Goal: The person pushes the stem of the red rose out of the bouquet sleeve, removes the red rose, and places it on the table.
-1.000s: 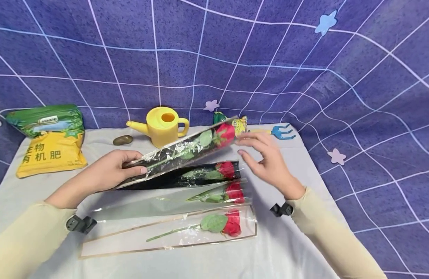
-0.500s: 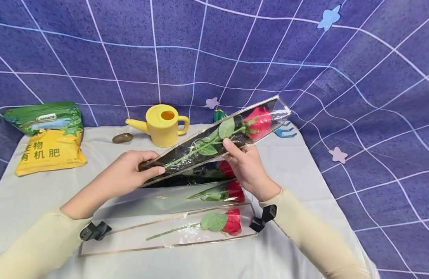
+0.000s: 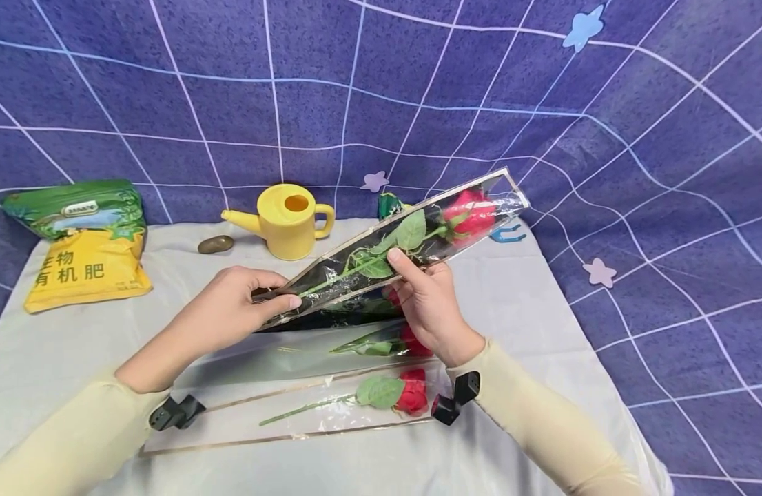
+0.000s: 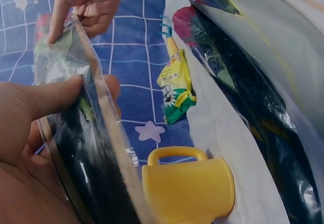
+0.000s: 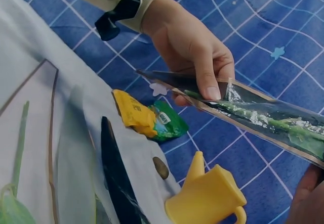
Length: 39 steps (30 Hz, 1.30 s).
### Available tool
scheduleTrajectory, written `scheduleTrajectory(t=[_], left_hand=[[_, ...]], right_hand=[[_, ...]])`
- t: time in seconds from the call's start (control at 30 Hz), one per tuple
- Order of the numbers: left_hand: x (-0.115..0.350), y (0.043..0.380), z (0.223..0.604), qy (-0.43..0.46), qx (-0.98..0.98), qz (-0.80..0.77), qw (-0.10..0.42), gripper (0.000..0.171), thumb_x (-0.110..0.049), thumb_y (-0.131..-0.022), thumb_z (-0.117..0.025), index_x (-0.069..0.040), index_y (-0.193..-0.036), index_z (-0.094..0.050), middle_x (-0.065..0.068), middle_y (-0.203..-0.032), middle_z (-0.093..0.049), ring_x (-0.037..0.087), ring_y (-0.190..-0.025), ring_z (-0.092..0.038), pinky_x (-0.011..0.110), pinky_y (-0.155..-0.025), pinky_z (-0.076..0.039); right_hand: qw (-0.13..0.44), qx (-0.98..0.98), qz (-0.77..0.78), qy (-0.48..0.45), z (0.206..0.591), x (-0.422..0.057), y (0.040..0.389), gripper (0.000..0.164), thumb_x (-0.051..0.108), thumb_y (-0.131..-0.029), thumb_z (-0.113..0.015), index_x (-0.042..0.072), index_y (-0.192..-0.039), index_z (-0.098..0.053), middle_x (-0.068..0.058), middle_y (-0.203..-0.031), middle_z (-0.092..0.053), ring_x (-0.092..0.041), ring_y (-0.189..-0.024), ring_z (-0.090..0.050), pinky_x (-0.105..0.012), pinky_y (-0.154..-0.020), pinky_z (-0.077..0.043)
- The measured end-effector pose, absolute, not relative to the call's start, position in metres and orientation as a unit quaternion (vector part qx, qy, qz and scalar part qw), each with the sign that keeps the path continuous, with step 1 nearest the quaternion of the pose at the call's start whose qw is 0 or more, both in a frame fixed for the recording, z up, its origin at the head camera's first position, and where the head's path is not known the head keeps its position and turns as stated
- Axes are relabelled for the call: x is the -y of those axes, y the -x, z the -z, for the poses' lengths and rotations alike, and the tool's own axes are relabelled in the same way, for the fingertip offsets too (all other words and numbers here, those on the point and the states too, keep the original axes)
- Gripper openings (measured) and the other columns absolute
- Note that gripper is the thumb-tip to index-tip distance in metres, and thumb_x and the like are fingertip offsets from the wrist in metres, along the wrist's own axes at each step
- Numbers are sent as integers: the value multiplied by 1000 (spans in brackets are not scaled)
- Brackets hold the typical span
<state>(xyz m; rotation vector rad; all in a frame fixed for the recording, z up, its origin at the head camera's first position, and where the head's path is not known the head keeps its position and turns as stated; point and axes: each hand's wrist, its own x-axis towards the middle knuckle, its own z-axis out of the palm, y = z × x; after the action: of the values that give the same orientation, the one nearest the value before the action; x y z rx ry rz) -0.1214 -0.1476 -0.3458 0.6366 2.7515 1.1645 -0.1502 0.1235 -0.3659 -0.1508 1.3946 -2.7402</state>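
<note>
A single red rose in a clear sleeve with black backing is held up at a slant, flower end high to the right. My left hand pinches its narrow stem end, thumb on top. Under the middle of the sleeve, my right hand grips its lower edge with the thumb over the front. Below lie more wrapped roses: a black-backed one partly hidden, a grey-backed one, and one in a clear sleeve with a brown border. In the left wrist view the left thumb presses on the sleeve.
At the back stand a yellow watering can and a brown stone. A green and yellow fertilizer bag lies at the far left. Behind the raised rose are a small green and yellow packet and a blue hand fork.
My right hand has come in from the right and taken hold of the sleeve's middle. The held rose has risen and shifted right, its flower end tilting further up.
</note>
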Motion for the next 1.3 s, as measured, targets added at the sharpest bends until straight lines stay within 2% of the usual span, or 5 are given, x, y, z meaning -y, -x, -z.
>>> scheduleTrajectory(t=[0.27,0.6,0.8,1.0,1.3], left_hand=[[140,120,345,-202,-890,-404,60,8,-30,-88,-67,-24,-86,-72,-10,-70,-62,13,-67,-51,30,-60,-42],[131,119,341,-201,-887,-412,50,25,-38,-87,-66,-23,-68,-63,-9,-53,-43,9,-53,-40,28,-50,-36],[129,120,341,-196,-885,-419,46,16,-38,-86,-67,-26,-75,-68,-11,-58,-52,10,-57,-45,28,-54,-40],[135,123,341,-205,-884,-415,67,13,-41,-85,-67,-28,-87,-71,-12,-72,-62,12,-66,-50,28,-59,-42],[148,126,345,-217,-885,-405,70,31,-44,-84,-67,-21,-67,-55,-8,-56,-37,11,-60,-38,27,-55,-34]], right_hand=[[0,-470,882,48,366,-115,147,30,6,-83,-71,0,-110,-59,-10,-100,-62,-18,-83,-59,-30,-66,-48],[32,-525,850,36,382,-95,135,23,11,-81,-75,1,-98,-64,-4,-82,-59,-14,-69,-50,-27,-66,-45],[35,-542,839,36,384,-92,132,24,14,-80,-76,2,-96,-63,-3,-78,-55,-15,-66,-46,-27,-62,-42],[21,-530,847,39,375,-108,141,27,11,-80,-75,2,-102,-62,-9,-92,-61,-16,-76,-54,-28,-68,-45],[13,-507,860,47,361,-138,157,40,10,-83,-72,3,-119,-56,-11,-113,-59,-19,-96,-58,-33,-84,-45]])
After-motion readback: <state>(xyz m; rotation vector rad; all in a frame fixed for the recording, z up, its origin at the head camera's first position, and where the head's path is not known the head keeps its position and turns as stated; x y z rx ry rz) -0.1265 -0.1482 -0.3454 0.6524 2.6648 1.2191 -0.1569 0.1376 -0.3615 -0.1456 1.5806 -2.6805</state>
